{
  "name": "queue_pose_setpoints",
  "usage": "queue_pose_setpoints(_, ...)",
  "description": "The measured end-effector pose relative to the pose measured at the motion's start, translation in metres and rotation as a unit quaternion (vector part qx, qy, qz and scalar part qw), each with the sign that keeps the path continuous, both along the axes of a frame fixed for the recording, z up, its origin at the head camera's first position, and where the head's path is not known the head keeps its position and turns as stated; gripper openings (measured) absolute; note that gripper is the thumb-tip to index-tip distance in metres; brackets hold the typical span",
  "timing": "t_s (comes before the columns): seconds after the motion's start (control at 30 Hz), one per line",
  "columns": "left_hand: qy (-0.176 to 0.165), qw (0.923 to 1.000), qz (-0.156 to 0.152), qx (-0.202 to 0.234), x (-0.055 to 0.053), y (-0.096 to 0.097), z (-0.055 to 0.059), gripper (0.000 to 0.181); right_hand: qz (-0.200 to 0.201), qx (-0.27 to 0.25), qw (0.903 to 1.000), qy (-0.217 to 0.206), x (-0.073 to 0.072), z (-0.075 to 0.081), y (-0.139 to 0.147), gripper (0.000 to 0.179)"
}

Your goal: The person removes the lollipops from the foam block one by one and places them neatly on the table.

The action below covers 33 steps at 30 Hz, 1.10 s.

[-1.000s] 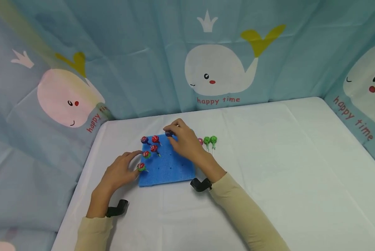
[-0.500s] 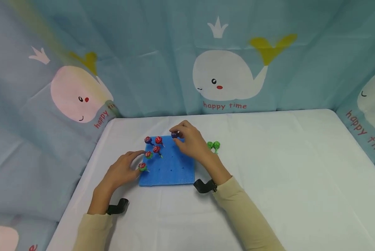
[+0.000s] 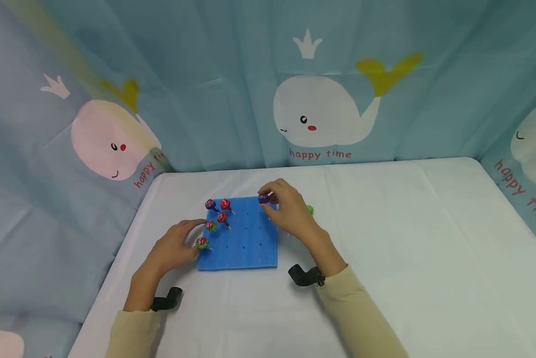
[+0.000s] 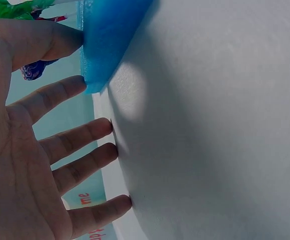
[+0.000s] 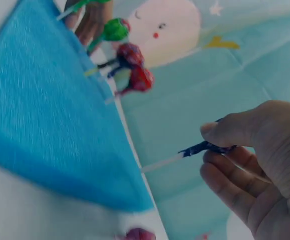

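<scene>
My right hand (image 3: 290, 211) pinches a dark blue-wrapped lollipop (image 3: 263, 198) by its head, over the back right corner of a blue foam board (image 3: 250, 253). In the right wrist view the white stick (image 5: 162, 163) points at the board, its tip right at the edge. The board has rows of small holes. Several lollipops stand in its left part: a blue one (image 3: 210, 204), two red ones (image 3: 225, 204) and two red-and-green ones (image 3: 202, 242). My left hand (image 3: 173, 243) rests along the board's left edge, thumb and forefinger touching it, the other fingers spread.
Right of the board, partly behind my right hand, lies a green lollipop (image 3: 310, 210). A pink one (image 5: 139, 234) shows in the right wrist view. The white-covered table (image 3: 406, 248) backs onto a blue whale-print curtain (image 3: 232, 99).
My right hand has moved right along the board's back edge with the blue lollipop, covering more of the lollipops beyond. The left hand stays at the board's edge.
</scene>
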<state>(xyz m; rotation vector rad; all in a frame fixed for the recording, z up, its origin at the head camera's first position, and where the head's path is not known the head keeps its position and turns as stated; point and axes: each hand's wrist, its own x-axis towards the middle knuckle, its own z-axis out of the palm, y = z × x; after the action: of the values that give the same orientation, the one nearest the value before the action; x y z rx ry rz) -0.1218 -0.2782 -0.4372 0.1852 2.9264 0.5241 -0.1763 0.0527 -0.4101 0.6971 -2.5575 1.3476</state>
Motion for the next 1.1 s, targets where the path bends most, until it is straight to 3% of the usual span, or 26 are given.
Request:
queue_pose_setpoints(0.17,-0.005,1.0,-0.005,0.007,0.014,-0.001,-0.009,0.066,-0.029,-0.015,0.9992,-0.023,0.013,-0.005,0.023,0.028)
queue_pose_setpoints(0.27,0.005,0.9999,-0.008,0.01,0.016,-0.002,-0.008,0.065,-0.033,-0.028,0.9988,-0.023,0.016,-0.005,0.033,0.029)
queue_pose_setpoints(0.53,0.0,0.9996,-0.024,0.012,0.005,-0.004,-0.002,0.066,-0.049,-0.007,0.9981,-0.036,0.024,-0.01,0.054,0.03)
queue_pose_setpoints(0.8,-0.008,0.9997,-0.018,0.012,-0.006,-0.007,0.008,0.068,-0.072,0.009,0.9971,-0.022,0.028,-0.013,0.077,0.03)
queue_pose_setpoints(1.1,-0.009,0.9993,-0.035,0.008,-0.016,-0.005,0.005,0.066,-0.092,0.013,0.995,-0.037,0.021,-0.035,0.093,0.028)
